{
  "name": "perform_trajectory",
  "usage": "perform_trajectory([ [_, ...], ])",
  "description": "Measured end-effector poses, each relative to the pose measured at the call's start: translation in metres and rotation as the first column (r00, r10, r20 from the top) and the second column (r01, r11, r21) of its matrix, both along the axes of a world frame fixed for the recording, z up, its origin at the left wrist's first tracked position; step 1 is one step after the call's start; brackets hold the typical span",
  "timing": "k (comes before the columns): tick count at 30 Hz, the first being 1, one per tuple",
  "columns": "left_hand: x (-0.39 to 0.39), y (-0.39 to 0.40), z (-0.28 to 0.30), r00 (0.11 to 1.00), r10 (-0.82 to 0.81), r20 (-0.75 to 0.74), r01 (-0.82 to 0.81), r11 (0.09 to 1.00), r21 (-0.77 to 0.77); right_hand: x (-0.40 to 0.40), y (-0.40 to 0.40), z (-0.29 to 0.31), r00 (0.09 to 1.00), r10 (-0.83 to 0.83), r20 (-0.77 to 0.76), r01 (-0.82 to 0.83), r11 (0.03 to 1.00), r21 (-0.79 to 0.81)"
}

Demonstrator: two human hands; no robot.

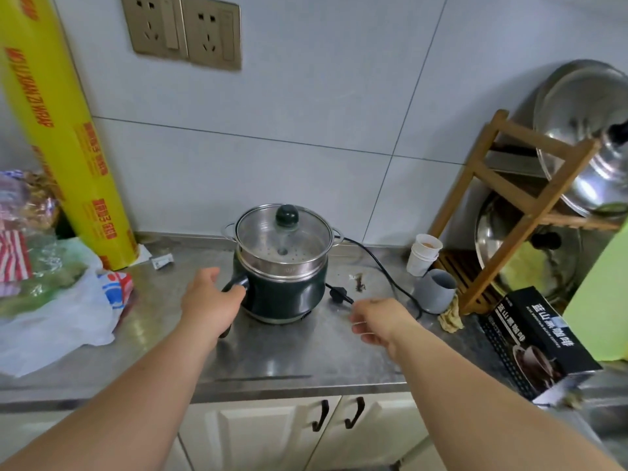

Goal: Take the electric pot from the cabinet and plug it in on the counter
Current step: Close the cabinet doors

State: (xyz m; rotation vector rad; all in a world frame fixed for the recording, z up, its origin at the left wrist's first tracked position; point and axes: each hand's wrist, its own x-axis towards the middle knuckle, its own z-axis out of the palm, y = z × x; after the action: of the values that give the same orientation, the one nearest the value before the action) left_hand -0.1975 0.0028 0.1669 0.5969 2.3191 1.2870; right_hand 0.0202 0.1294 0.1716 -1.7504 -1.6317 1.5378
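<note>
The dark green electric pot [289, 294] stands upright on the steel counter [306, 355], with a steel steamer tray and a glass lid with a dark knob [287, 215] on top. My left hand [212, 300] is wrapped around the pot's black side handle. The black power cord [380, 266] runs from the pot's back around to the right, and its plug [338, 295] lies loose on the counter beside the pot. My right hand [377, 322] hovers just right of the plug, fingers apart, holding nothing. Two wall sockets [183, 30] sit on the tiles above.
A big yellow roll of cling film [64, 144] leans on the wall at left above plastic bags [61, 307]. Paper cups [424, 254], a grey cup [436, 290], a wooden rack with steel lids [530, 212] and a black coffee box [540, 345] crowd the right. Cabinet doors [336, 416] lie below.
</note>
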Motion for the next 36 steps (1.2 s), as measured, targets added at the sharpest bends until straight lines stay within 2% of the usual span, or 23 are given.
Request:
perform_trajectory([
  [2, 0.001, 0.003, -0.001, 0.998, -0.053, 0.040, 0.054, 0.998, -0.030, -0.009, 0.005, 0.003, 0.999, 0.022, -0.032, -0.021, 1.000, 0.013],
  [4, 0.001, 0.007, -0.004, 0.995, -0.104, 0.004, 0.104, 0.991, -0.089, -0.018, 0.009, 0.006, 0.998, 0.041, -0.047, -0.040, 0.999, 0.021],
  [7, -0.002, 0.011, -0.010, 0.992, -0.105, -0.065, 0.094, 0.985, -0.147, -0.023, 0.021, 0.002, 0.996, 0.084, -0.001, -0.084, 0.995, 0.058],
  [9, -0.004, 0.014, -0.014, 0.990, -0.082, -0.119, 0.060, 0.981, -0.183, -0.020, 0.033, -0.006, 0.976, 0.158, 0.147, -0.177, 0.976, 0.129],
  [12, -0.005, 0.019, -0.018, 0.982, -0.070, -0.175, 0.030, 0.974, -0.224, -0.010, 0.052, -0.019, 0.888, 0.231, 0.398, -0.318, 0.933, 0.167],
  [16, -0.003, 0.025, -0.021, 0.970, -0.067, -0.235, 0.000, 0.962, -0.272, -0.005, 0.079, -0.049, 0.811, 0.251, 0.528, -0.375, 0.917, 0.140],
  [19, 0.001, 0.028, -0.023, 0.958, -0.069, -0.277, -0.014, 0.958, -0.286, -0.010, 0.093, -0.070, 0.681, 0.260, 0.685, -0.465, 0.876, 0.130],
  [22, 0.006, 0.031, -0.024, 0.952, -0.070, -0.299, -0.022, 0.955, -0.294, -0.018, 0.102, -0.084, 0.626, 0.262, 0.734, -0.523, 0.839, 0.147],
  [24, 0.010, 0.033, -0.023, 0.948, -0.068, -0.312, -0.028, 0.956, -0.291, -0.021, 0.107, -0.088, 0.641, 0.266, 0.720, -0.536, 0.827, 0.172],
  [29, 0.013, 0.040, -0.024, 0.945, -0.057, -0.323, -0.050, 0.948, -0.313, -0.019, 0.119, -0.074, 0.780, 0.245, 0.575, -0.444, 0.865, 0.234],
  [31, 0.014, 0.043, -0.026, 0.950, -0.053, -0.309, -0.052, 0.946, -0.321, -0.014, 0.121, -0.059, 0.853, 0.196, 0.484, -0.376, 0.874, 0.308],
  [36, 0.021, 0.050, -0.026, 0.961, -0.083, -0.264, -0.016, 0.936, -0.351, 0.001, 0.123, 0.008, 0.941, 0.063, 0.333, -0.213, 0.875, 0.436],
])
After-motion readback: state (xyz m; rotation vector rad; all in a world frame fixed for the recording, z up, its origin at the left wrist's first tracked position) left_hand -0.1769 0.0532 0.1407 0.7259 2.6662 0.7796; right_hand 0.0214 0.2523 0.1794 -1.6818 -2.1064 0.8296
